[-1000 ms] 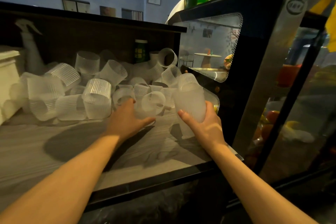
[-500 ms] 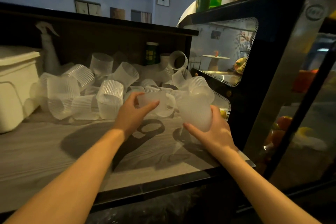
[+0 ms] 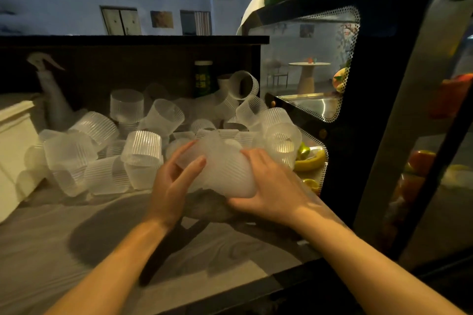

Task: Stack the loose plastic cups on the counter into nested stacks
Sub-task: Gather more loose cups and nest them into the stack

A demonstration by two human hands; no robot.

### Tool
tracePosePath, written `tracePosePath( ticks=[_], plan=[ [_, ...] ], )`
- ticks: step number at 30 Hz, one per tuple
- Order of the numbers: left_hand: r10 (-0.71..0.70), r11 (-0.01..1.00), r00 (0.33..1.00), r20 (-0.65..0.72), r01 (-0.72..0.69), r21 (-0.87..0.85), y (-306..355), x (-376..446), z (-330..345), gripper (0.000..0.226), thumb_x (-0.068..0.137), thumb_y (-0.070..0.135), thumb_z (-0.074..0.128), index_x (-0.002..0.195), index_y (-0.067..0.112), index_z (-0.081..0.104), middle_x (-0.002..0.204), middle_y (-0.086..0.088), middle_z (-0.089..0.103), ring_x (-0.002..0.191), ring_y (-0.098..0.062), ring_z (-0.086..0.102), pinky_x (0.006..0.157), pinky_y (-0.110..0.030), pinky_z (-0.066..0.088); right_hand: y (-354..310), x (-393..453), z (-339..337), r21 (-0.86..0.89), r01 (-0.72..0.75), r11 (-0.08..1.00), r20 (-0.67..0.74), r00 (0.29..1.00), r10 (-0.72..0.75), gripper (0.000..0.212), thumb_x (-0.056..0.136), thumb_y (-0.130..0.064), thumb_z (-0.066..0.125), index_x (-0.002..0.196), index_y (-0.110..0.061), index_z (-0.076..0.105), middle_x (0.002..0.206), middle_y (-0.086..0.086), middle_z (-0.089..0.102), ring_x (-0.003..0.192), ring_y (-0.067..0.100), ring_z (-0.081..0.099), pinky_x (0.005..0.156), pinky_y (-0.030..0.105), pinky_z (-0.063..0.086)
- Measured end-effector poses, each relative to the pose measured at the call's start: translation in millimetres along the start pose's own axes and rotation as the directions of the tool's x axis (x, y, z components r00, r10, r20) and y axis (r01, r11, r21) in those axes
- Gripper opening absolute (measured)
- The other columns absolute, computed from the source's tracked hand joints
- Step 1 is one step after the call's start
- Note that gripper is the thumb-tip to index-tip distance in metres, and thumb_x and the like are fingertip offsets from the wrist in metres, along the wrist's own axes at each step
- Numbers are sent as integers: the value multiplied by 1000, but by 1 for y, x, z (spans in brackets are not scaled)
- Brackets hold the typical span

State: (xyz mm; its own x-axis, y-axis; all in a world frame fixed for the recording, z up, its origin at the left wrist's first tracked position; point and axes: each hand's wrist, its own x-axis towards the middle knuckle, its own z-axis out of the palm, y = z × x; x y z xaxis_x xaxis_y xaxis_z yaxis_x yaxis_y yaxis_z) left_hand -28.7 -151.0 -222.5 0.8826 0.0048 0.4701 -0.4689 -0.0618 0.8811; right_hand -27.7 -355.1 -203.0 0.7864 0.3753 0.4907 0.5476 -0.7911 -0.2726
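Now both hands (image 3: 174,186) (image 3: 271,186) grip cups (image 3: 225,171) above the counter's (image 3: 76,250) open front.

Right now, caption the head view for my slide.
Both hands, left hand and right hand, hold frosted cups together before the loose pile.

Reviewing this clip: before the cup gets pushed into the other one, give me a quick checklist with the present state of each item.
1. Left hand grips a cup: ok.
2. Right hand grips the other cup: ok.
3. Both cups lifted off the counter: ok.
4. Cups lined up mouth to base for nesting: cannot tell, they blur together.
5. Held cups apart from the pile of loose cups: ok.
6. Bare counter in front for setting a stack down: ok.
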Motion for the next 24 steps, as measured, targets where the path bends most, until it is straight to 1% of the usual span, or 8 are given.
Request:
tracePosePath(
  ticks=[2, 6, 10, 13, 16, 20, 22, 24],
  plan=[
    [37, 993, 999, -24, -34, 113, 1, -2, 2, 87, 63, 73, 66, 139, 35, 47, 131, 16, 55, 115, 1, 56, 87, -20, 53, 0, 3, 8, 92, 27, 995, -29, 999, -24, 89, 71, -63, 73, 139, -27, 29, 131, -5, 42, 112, 12, 48, 87, 30, 48],
    [73, 966, 996, 46, -83, 245, -1, -6, 4, 88, 70, 90, 42, 142, 40, 38, 136, 33, 43, 121, 16, 45, 88, -3, 42, -4, 12, 14, 191, 39, 981, -85, 996, -23, 90, 69, -68, 72, 138, -27, 30, 128, -7, 43, 109, 11, 49, 85, 31, 51],
    [79, 948, 997, 27, -83, 308, 0, -6, 5, 88, 72, 91, 33, 144, 40, 35, 139, 30, 41, 123, 17, 42, 87, 0, 38, -6, 23, 13, 233, 34, 972, -85, 996, -15, 90, 69, -65, 73, 138, -28, 30, 129, -7, 42, 111, 13, 49, 88, 37, 51],
    [119, 926, 993, -12, -106, 362, 5, -4, 7, 78, 74, 91, 28, 137, 46, 38, 128, 44, 40, 117, 23, 40, 85, 4, 34, -7, 21, 21, 304, 27, 952, -114, 993, 8, 86, 69, -63, 75, 137, -31, 32, 128, -12, 42, 110, 7, 47, 88, 34, 50],
    [207, 891, 975, -86, -152, 427, 10, 1, 7, 69, 81, 82, 36, 136, 40, 42, 129, 26, 50, 116, 11, 48, 85, -5, 41, -4, 13, 30, 358, -2, 934, -144, 988, 58, 85, 67, -64, 73, 135, -34, 32, 124, -15, 43, 107, 5, 47, 84, 31, 50],
    [338, 872, 907, -252, -200, 447, 30, 30, -16, 82, 82, 82, 36, 141, 25, 42, 132, 10, 52, 115, 6, 51, 88, -7, 42, 5, 8, 27, 395, -90, 914, -195, 964, 179, 84, 68, -64, 74, 134, -34, 32, 118, -16, 40, 104, 6, 48, 78, 30, 50],
    [311, 886, 896, -318, -153, 437, 34, 52, -28, 76, 84, 75, 43, 142, 25, 41, 134, 8, 50, 118, 3, 50, 96, -18, 44, 6, 8, 27, 445, -150, 883, -245, 928, 281, 84, 69, -59, 77, 135, -28, 35, 117, -14, 40, 104, 7, 47, 74, 21, 43],
    [276, 763, 912, -305, -15, 647, 28, 75, -38, 79, 85, 64, 56, 149, 26, 30, 146, 3, 40, 133, -12, 40, 108, -35, 38, 2, 7, 27, 444, -159, 882, -231, 931, 284, 84, 69, -57, 77, 135, -26, 35, 115, -14, 40, 102, 6, 45, 71, 13, 36]
  ],
)
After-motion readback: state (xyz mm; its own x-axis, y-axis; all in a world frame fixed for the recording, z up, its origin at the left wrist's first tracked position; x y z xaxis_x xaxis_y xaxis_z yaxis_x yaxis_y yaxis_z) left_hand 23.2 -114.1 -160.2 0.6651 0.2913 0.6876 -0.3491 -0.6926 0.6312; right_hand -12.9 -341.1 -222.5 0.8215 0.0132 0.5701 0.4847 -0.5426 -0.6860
